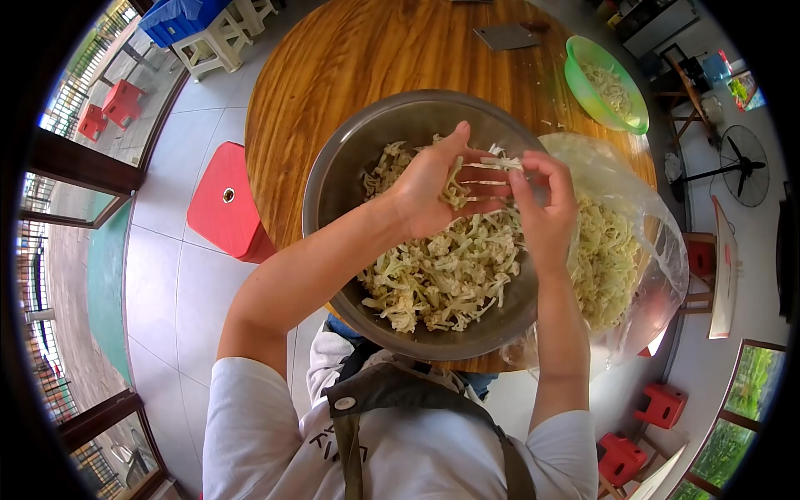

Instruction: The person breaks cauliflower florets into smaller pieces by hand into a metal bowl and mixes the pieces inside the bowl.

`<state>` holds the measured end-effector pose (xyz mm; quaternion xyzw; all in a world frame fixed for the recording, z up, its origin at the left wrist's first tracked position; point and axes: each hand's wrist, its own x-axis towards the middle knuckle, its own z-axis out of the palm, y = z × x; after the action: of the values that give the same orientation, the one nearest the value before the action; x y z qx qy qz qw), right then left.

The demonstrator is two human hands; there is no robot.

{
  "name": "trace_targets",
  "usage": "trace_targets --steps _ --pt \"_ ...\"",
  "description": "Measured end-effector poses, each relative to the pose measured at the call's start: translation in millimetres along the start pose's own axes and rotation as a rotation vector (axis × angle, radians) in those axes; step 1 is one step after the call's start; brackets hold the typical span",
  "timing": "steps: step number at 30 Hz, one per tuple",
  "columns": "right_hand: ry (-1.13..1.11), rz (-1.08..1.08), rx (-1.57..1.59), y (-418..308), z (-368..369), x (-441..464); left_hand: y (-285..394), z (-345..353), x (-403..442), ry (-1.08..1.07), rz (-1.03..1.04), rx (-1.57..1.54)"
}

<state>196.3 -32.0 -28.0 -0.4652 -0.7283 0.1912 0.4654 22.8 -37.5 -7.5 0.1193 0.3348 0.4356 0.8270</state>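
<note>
Above a wide steel bowl (323, 158) my left hand (425, 187) is turned palm up with its fingers stretched apart, and a few cauliflower pieces (455, 190) lie in it. Thumb and fingertips of my right hand (546, 200) pinch a thin pale cauliflower piece (504, 163) at the fingers of the left. Below both hands, the bowl holds a heap of chopped cauliflower (442, 279), partly hidden by the left hand and forearm. A clear plastic bag (658, 242) with more cut cauliflower (604, 267) rests against the bowl's right side.
The round wooden table (333, 58) carries a cleaver (507, 37) near its far edge and a green basin (583, 87) with cauliflower at the far right. A red stool (221, 200) stands at the left. A fan (743, 167) is at the right.
</note>
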Motion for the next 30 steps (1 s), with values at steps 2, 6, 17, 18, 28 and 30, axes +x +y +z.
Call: trace_targets --steps 2,6,17,18,28,30 --pt "0.041 0.042 -0.021 -8.6 1.2 1.8 0.5 -0.5 0.3 -0.001 -0.005 -0.004" --pt "-0.113 -0.124 0.031 -14.1 3.7 0.8 -2.0 4.6 -5.7 -0.022 -0.035 0.020" --pt "-0.341 0.043 0.309 -15.3 6.2 -4.9 -4.0 0.6 -2.5 -0.129 -0.080 0.109" --pt "-0.335 0.022 0.300 -18.1 6.7 -3.8 -3.9 1.0 -3.0 -0.088 -0.073 0.106" --pt "-0.314 0.041 0.235 -7.6 4.1 -4.5 -6.7 -2.4 3.0 -0.028 0.078 0.300" --pt "-0.273 0.077 0.200 -7.2 2.7 -2.3 -1.7 -8.6 8.8 0.062 0.306 0.492"
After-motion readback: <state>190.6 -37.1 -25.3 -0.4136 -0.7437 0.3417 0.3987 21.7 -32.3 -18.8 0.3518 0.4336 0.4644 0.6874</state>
